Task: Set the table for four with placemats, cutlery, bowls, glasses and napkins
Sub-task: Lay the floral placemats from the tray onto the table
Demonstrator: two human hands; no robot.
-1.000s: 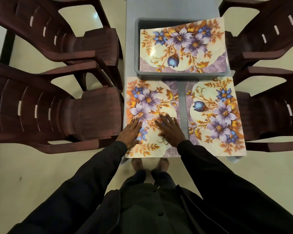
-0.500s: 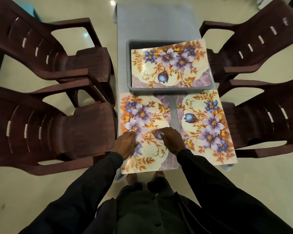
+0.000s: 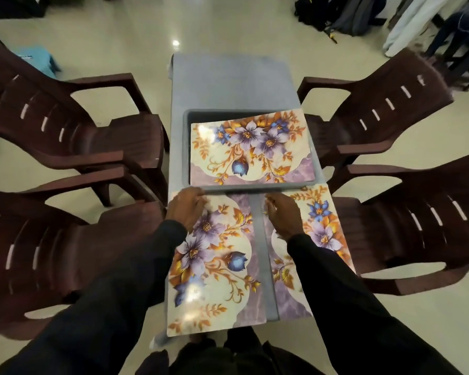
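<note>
Two floral placemats lie side by side on the near half of the grey table (image 3: 230, 79): the left placemat (image 3: 214, 269) and the right placemat (image 3: 320, 228). A third floral placemat (image 3: 249, 150) rests on top of a grey bin (image 3: 186, 147) in the table's middle. My left hand (image 3: 187, 208) hovers over the far left corner of the left placemat, fingers curled near the bin's front rim. My right hand (image 3: 283, 215) is over the far inner corner of the right placemat, fingers loosely apart. Neither hand holds anything that I can see.
Four dark brown plastic chairs flank the table: two on the left (image 3: 73, 131) (image 3: 52, 255) and two on the right (image 3: 377, 115) (image 3: 423, 223). A light blue stool (image 3: 37, 59) stands at the far left. Bags and clothing (image 3: 363, 14) lie at the far right on the shiny floor.
Both hands left the near part of the left placemat and moved forward to the bin's front rim. My head tilted up, showing more of the table's far end.
</note>
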